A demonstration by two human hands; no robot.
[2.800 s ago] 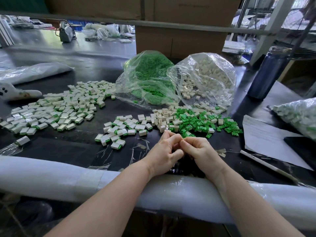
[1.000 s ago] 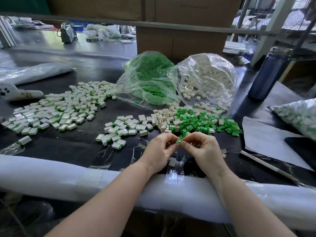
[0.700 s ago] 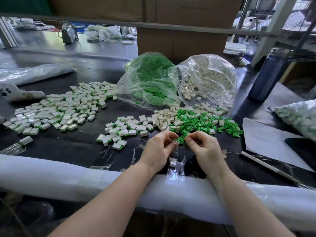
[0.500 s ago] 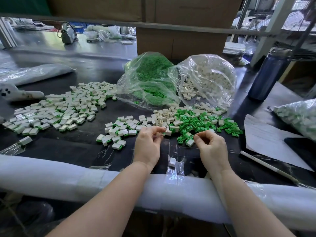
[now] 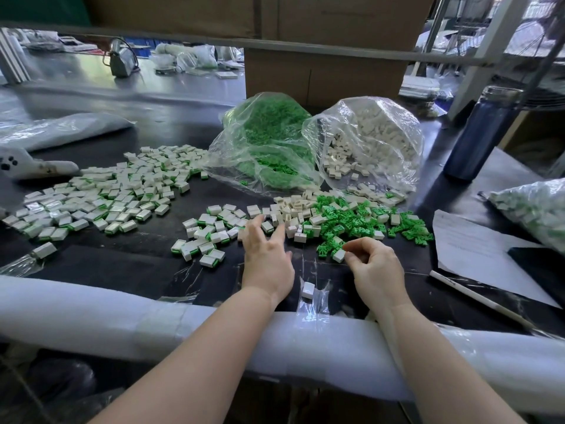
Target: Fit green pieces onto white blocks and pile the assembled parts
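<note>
Block point(image 5: 338, 255), white, pinched at R hand point(image 5: 377, 267) fingertips, at the 6 o'clock edge of the loose green pieces point(image 5: 351, 223). It sits tilted, one corner toward 7 o'clock; long axis roughly 10-to-4, hard to tell more as fingers cover part of it. R thumb and forefinger curl round it, other fingers curled in loosely.

L hand point(image 5: 267, 258) at 9 o'clock from that block, well apart, palm down, fingers straight and spread, holding nothing; fingertips reach toward 12 o'clock into the near pile of assembled parts point(image 5: 211, 232) and the loose white blocks point(image 5: 295, 211). Can't tell if tips touch any.

One lone white block point(image 5: 308, 290) lies on clear tape at 6 o'clock, between the wrists, near the padded table edge point(image 5: 91, 313).

Big pile of assembled parts point(image 5: 104, 194) spreads at 10 o'clock. Bag of green pieces point(image 5: 269, 142) and bag of white blocks point(image 5: 376, 142) sit side by side, touching, at 12 o'clock, mouths toward the person. Blue bottle point(image 5: 480, 136) upright at 2 o'clock. Paper sheet point(image 5: 470, 249) at 3 o'clock, another filled bag point(image 5: 538, 209) beyond it.
</note>
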